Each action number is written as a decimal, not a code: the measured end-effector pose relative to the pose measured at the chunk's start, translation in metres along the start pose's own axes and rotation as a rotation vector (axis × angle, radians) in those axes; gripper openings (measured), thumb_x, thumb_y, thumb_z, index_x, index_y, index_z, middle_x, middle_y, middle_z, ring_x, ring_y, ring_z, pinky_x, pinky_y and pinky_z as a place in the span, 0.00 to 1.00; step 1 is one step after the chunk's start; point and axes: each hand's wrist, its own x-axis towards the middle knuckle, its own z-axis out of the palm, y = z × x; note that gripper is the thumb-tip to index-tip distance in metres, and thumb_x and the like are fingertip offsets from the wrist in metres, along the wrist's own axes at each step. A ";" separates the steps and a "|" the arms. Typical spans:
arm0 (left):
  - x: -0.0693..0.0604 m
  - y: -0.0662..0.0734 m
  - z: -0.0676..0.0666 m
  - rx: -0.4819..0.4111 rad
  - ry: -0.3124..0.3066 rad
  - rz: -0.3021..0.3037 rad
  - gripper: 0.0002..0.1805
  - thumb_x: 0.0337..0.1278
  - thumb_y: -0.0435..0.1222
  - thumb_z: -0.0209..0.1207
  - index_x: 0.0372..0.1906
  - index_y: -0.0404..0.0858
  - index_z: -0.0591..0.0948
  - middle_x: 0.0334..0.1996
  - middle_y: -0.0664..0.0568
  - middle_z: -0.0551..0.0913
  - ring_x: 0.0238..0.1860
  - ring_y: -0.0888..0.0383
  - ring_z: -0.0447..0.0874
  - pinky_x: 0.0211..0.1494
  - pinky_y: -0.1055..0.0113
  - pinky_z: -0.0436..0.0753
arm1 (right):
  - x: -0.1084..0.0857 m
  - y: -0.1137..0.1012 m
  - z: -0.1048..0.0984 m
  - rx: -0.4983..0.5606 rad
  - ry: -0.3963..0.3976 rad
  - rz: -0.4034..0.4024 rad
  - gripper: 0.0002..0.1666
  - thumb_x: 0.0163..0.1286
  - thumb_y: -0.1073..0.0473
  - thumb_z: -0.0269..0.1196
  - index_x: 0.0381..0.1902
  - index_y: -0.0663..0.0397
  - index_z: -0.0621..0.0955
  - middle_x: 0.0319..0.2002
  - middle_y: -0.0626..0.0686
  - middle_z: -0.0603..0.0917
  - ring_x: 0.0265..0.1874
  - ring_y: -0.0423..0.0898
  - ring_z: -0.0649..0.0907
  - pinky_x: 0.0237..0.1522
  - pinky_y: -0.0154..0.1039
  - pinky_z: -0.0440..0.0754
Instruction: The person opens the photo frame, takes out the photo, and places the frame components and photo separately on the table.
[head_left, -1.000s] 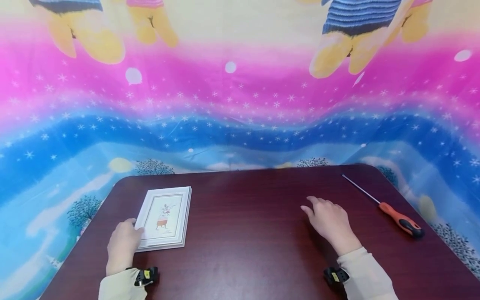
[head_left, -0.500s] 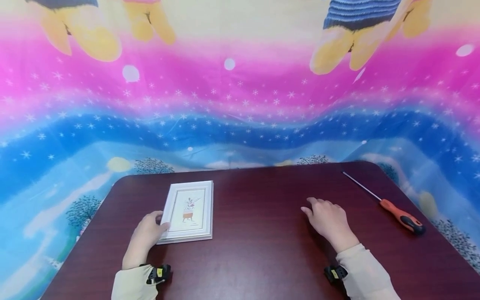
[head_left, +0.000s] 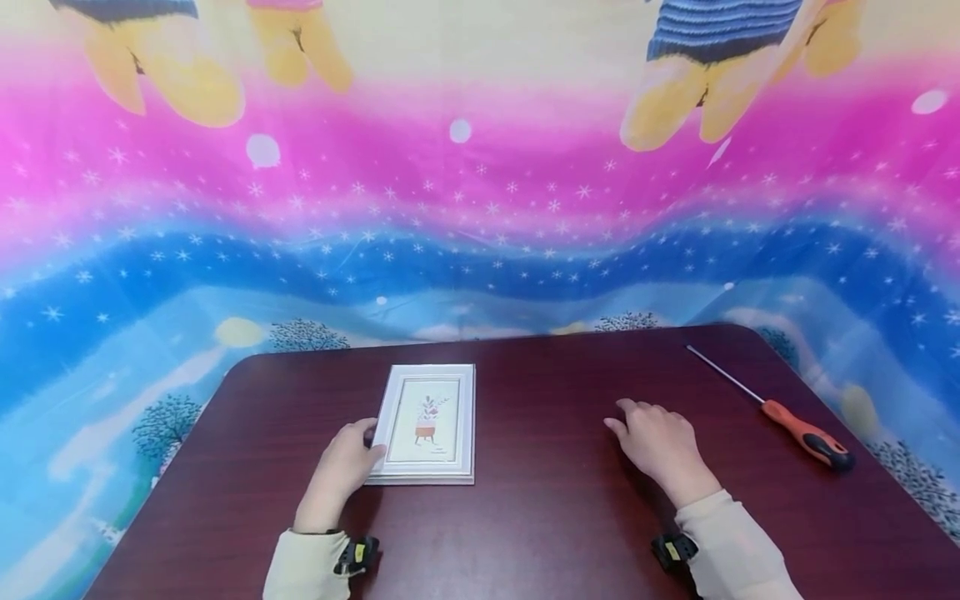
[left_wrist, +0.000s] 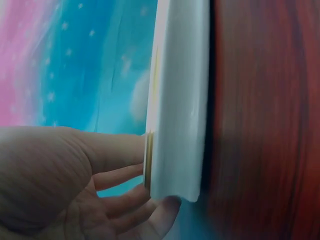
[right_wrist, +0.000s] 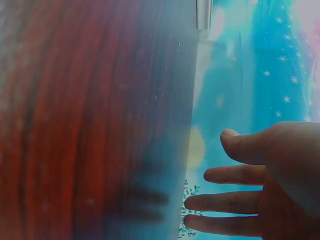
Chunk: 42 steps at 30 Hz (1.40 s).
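A white picture frame (head_left: 467,417) with a drawing of a potted plant lies face up, left of the table's middle. My left hand (head_left: 341,468) grips its left edge, the thumb on the front face. Seen from the left wrist, the fingers (left_wrist: 162,217) curl at the frame's near side (left_wrist: 180,105), and a dark strip runs between frame and wood; I cannot tell if it is raised. Nothing is held in my right hand (head_left: 660,450). Its fingers (right_wrist: 225,202) are spread and fairly straight over the tabletop in the right wrist view.
A screwdriver (head_left: 802,432) with an orange and black handle lies along the right side of the dark red-brown table (head_left: 540,533). Behind the table hangs a cloth (head_left: 480,275) printed with snowflakes and trees. A black camera strap sits on each wrist.
My left hand has carried or slid the picture frame to the right, towards the table's middle. The right hand and the screwdriver have stayed put.
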 end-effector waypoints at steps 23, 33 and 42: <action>0.014 0.054 0.041 0.066 0.073 0.014 0.26 0.55 0.30 0.67 0.57 0.21 0.76 0.48 0.30 0.80 0.48 0.37 0.82 0.51 0.46 0.80 | -0.003 0.000 -0.004 -0.028 0.006 0.005 0.22 0.70 0.52 0.65 0.54 0.62 0.82 0.42 0.62 0.86 0.36 0.59 0.84 0.32 0.54 0.82; 0.030 0.066 0.056 0.072 0.047 0.046 0.27 0.58 0.35 0.66 0.59 0.23 0.75 0.50 0.31 0.78 0.47 0.37 0.81 0.49 0.45 0.81 | -0.004 0.001 -0.005 -0.027 0.009 -0.009 0.18 0.70 0.54 0.64 0.52 0.59 0.84 0.41 0.61 0.86 0.38 0.60 0.85 0.34 0.56 0.82; 0.032 0.073 0.057 0.120 0.078 0.019 0.20 0.59 0.36 0.64 0.46 0.20 0.80 0.41 0.31 0.77 0.39 0.38 0.81 0.41 0.45 0.82 | -0.003 -0.002 -0.004 -0.019 -0.015 0.007 0.21 0.70 0.53 0.64 0.54 0.62 0.82 0.43 0.61 0.86 0.39 0.60 0.85 0.35 0.56 0.82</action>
